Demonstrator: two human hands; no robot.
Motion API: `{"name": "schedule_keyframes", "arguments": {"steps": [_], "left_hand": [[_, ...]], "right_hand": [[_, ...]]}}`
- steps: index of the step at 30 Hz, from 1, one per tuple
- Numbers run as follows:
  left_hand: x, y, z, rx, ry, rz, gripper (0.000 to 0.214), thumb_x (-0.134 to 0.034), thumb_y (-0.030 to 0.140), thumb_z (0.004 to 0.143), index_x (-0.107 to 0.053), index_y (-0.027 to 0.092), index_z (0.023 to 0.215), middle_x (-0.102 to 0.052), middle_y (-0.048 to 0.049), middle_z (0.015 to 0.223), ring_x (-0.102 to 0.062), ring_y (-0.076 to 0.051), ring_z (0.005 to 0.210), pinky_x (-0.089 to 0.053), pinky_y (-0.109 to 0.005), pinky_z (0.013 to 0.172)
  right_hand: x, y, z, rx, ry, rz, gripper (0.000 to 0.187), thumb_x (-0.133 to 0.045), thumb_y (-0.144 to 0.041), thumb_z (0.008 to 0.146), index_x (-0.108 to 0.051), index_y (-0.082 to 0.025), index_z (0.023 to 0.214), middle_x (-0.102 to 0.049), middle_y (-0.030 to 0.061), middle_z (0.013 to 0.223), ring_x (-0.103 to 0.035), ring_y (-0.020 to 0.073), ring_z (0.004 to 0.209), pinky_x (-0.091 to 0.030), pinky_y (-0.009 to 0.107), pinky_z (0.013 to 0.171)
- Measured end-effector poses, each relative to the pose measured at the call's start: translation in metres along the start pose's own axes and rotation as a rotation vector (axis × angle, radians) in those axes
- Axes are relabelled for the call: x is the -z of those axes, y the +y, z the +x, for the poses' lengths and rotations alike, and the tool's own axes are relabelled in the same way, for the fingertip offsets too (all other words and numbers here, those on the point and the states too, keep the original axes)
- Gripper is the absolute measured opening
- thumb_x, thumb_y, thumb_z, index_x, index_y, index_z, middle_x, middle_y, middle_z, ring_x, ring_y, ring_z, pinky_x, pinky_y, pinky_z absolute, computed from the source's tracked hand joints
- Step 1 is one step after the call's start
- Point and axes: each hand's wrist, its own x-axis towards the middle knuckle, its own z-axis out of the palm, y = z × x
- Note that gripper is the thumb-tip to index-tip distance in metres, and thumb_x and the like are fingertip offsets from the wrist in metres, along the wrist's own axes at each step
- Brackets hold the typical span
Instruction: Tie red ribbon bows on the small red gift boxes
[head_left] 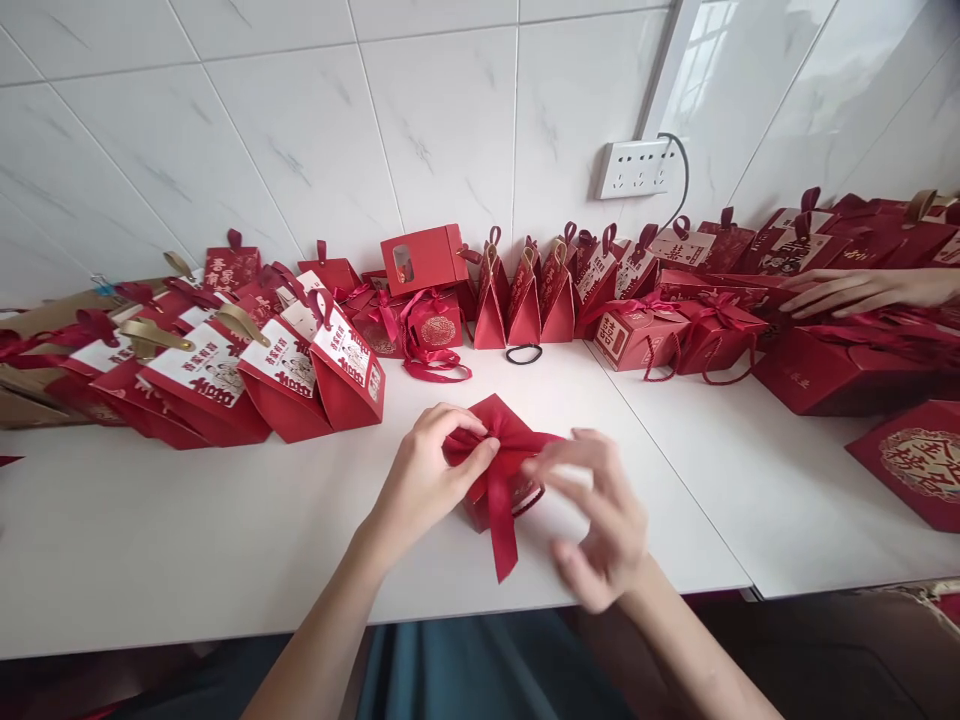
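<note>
- Nearest you, the red ribbon [501, 530] trails its tail over the box's front; it should be soft, light and slippery, best pinched close to the knot.
- Your right hand [604, 515] hovers right of the box, wrist angled inward, thumb wide of the curled fingers; blur means you cannot tell whether the fingertips grip ribbon.
- Your left hand [435, 460] reaches in from the left, thumb and forefinger closed on the ribbon at the knot.
- Beneath, the red box [491, 408] sits on the white table [300, 540], before you; it looks like light, creasable card, so steady its edges gently.
- Beyond lies a black ring [523, 354], then small red boxes [491, 310].
</note>
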Motion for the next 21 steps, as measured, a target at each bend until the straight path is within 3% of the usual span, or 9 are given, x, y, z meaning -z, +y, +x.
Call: {"name": "schedule_keyframes", "arguments": {"steps": [2, 4, 7, 11, 15, 17, 21], "left_hand": [[0.001, -0.001, -0.002, -0.005, -0.009, 0.009, 0.007, -0.06, 0.028, 0.082, -0.06, 0.022, 0.084, -0.063, -0.0011, 0.093, -0.06, -0.017, 0.094, -0.051, -0.03, 0.084], [0.001, -0.002, -0.003, -0.024, -0.02, 0.012, 0.006, -0.06, 0.027, 0.081, -0.059, 0.022, 0.084, -0.063, -0.0012, 0.094, -0.06, -0.017, 0.095, -0.051, -0.03, 0.085], [0.003, -0.005, -0.002, -0.053, -0.049, -0.008, 0.013, -0.059, 0.028, 0.082, -0.06, 0.023, 0.094, -0.063, -0.0018, 0.099, -0.061, -0.017, 0.097, -0.051, -0.031, 0.088], [0.005, -0.008, -0.001, -0.076, -0.08, -0.008, 0.015, -0.056, 0.031, 0.085, -0.063, 0.023, 0.095, -0.064, -0.0035, 0.101, -0.059, -0.02, 0.102, -0.048, -0.036, 0.093], [0.005, -0.01, -0.003, -0.059, -0.067, -0.028, 0.012, -0.057, 0.033, 0.084, -0.062, 0.022, 0.089, -0.064, -0.0036, 0.098, -0.059, -0.019, 0.102, -0.047, -0.036, 0.094], [0.004, -0.01, -0.004, -0.061, -0.031, -0.038, 0.014, -0.058, 0.033, 0.084, -0.061, 0.022, 0.092, -0.063, -0.0042, 0.101, -0.059, -0.019, 0.103, -0.047, -0.036, 0.095], [0.002, -0.009, -0.007, -0.047, 0.062, -0.025, 0.025, -0.051, 0.033, 0.087, -0.057, 0.02, 0.107, -0.059, -0.0075, 0.113, -0.056, -0.019, 0.112, -0.045, -0.035, 0.098]], "right_hand": [[0.007, 0.009, 0.007, -0.339, -0.013, -0.062, 0.028, -0.042, -0.034, 0.091, -0.06, -0.015, 0.101, -0.059, 0.0105, 0.095, -0.058, 0.0223, 0.089, -0.044, 0.039, 0.078], [0.012, 0.015, 0.012, -0.689, -0.174, -0.038, 0.029, -0.043, -0.04, 0.092, -0.06, -0.017, 0.087, -0.061, 0.0073, 0.086, -0.057, 0.0202, 0.081, -0.043, 0.033, 0.071], [0.017, 0.017, 0.016, -0.93, -0.409, 0.132, 0.039, -0.045, -0.051, 0.089, -0.051, -0.018, 0.069, -0.054, 0.001, 0.068, -0.049, 0.0155, 0.065, -0.039, 0.028, 0.063], [0.023, 0.006, 0.01, -1.006, -0.371, 0.301, 0.039, -0.046, -0.05, 0.087, -0.043, -0.019, 0.064, -0.042, -0.0025, 0.062, -0.037, 0.0118, 0.058, -0.032, 0.025, 0.055], [0.033, 0.0, 0.003, -1.018, -0.389, 0.39, 0.04, -0.049, -0.052, 0.086, -0.046, -0.018, 0.065, -0.05, 0.0004, 0.068, -0.046, 0.0145, 0.066, -0.037, 0.026, 0.061], [0.037, 0.003, 0.002, -0.997, -0.384, 0.382, 0.042, -0.046, -0.055, 0.087, -0.05, -0.018, 0.069, -0.052, 0.0017, 0.071, -0.05, 0.0166, 0.07, -0.04, 0.028, 0.064], [0.039, 0.015, 0.018, -0.891, -0.212, 0.172, 0.041, -0.042, -0.055, 0.089, -0.057, -0.018, 0.08, -0.059, 0.0055, 0.084, -0.056, 0.0196, 0.08, -0.045, 0.032, 0.071]]}}
